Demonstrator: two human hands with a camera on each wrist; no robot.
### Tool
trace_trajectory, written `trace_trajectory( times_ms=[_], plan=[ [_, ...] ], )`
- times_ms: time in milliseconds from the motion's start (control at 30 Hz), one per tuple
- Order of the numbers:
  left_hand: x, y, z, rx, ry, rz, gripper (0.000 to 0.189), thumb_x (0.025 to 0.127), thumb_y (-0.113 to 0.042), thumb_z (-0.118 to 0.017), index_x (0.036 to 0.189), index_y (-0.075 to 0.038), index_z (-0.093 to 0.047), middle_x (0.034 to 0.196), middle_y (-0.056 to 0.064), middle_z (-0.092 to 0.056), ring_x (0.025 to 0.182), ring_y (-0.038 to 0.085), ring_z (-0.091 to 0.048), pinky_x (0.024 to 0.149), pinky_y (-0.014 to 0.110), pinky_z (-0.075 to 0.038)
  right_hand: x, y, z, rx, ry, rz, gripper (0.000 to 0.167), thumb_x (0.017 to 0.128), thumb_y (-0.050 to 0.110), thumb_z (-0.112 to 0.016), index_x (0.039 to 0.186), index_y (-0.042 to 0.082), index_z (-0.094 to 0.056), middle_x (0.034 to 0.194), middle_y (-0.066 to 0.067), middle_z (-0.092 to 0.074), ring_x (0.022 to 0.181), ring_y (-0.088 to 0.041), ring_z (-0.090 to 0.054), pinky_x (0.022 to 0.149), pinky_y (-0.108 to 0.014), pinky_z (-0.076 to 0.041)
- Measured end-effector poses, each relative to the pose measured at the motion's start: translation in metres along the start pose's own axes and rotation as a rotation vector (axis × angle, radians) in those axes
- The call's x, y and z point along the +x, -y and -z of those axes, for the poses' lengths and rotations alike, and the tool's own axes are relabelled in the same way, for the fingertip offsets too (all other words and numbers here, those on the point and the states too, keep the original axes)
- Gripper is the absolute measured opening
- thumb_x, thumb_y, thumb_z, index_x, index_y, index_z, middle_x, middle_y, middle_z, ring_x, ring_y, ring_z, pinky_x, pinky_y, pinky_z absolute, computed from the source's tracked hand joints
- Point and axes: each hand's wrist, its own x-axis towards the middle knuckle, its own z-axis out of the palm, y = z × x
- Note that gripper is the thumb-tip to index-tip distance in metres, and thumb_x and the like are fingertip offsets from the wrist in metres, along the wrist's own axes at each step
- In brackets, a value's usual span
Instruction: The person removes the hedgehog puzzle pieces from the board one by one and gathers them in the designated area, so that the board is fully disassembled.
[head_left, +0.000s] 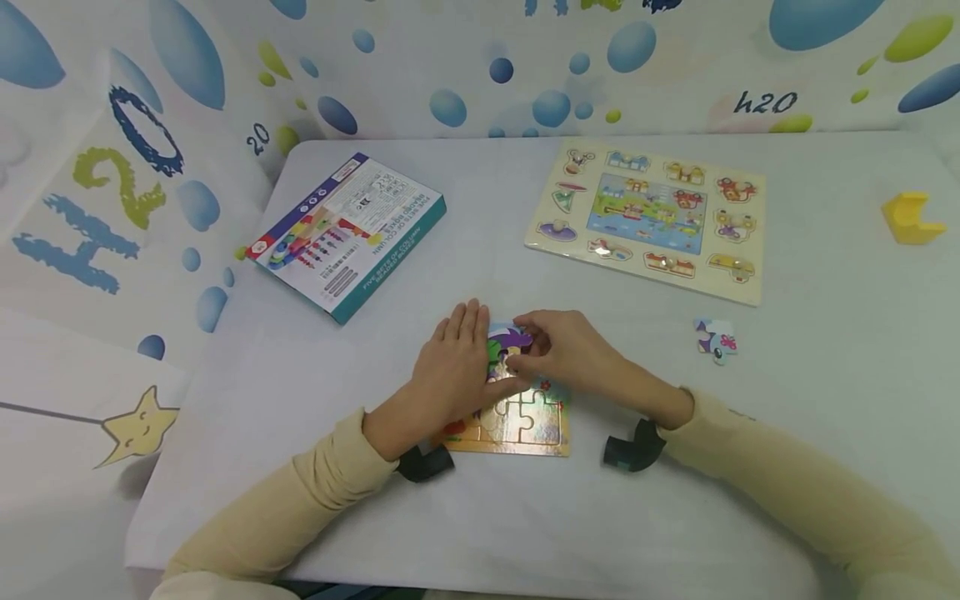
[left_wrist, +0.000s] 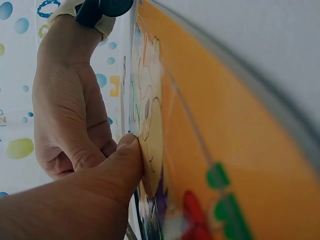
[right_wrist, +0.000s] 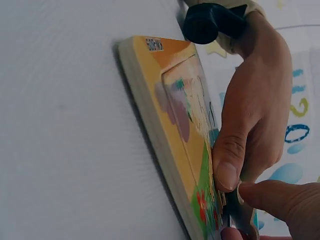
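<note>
A small jigsaw board (head_left: 543, 448) with an orange rim lies on the white table under both hands. My left hand (head_left: 452, 367) rests on its left part, fingers straight and held together, thumb stretched across the pieces. From the right, my right hand (head_left: 573, 354) pinches a jigsaw piece (right_wrist: 243, 215) between thumb and fingers at the board's upper part. The left thumb is right beside that piece in the right wrist view. Shiny fitted pieces (head_left: 532, 414) show in the lower part; the left hand hides much of the rest.
A loose jigsaw piece (head_left: 716, 340) lies to the right. Behind stands a wooden peg puzzle (head_left: 577, 252) lying flat, with a picture box (head_left: 348, 237) at the back left. A yellow block (head_left: 911, 218) sits at the far right. Dark camera mounts (head_left: 636, 446) hang at both wrists.
</note>
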Motion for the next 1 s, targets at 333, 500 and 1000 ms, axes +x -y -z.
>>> trace_trajectory(
  times_ms=[333,500,1000],
  plan=[
    [0.001,0.0,0.002,0.008,-0.008,-0.006,0.107,0.087,-0.074,-0.046,0.15,0.01,-0.023,0.157,0.027,-0.023,0.146,0.04,-0.023,0.116,0.048,-0.029,-0.002,0.005,0.001,-0.147,-0.015,0.03,0.051,0.082,0.03,-0.079,0.118,-0.002,-0.063,0.091,-0.004,-0.062,0.077,-0.014,-0.055,0.067,-0.026,-0.047],
    [0.0,0.001,0.003,-0.003,-0.006,-0.001,0.107,0.088,-0.074,-0.045,0.15,0.01,-0.022,0.158,0.026,-0.022,0.147,0.039,-0.022,0.117,0.048,-0.027,-0.003,0.004,0.008,-0.249,0.01,0.029,0.05,0.081,0.033,-0.078,0.116,0.001,-0.064,0.1,-0.007,-0.06,0.087,-0.018,-0.055,0.077,-0.032,-0.05],
    [-0.001,-0.002,0.002,-0.024,0.002,0.008,0.107,0.087,-0.074,-0.047,0.151,0.008,-0.022,0.158,0.025,-0.022,0.147,0.039,-0.021,0.118,0.048,-0.026,-0.022,-0.016,0.058,-0.349,0.015,0.055,0.045,0.076,0.033,-0.083,0.111,0.009,-0.069,0.105,-0.007,-0.058,0.095,-0.022,-0.052,0.084,-0.038,-0.048]
  ],
)
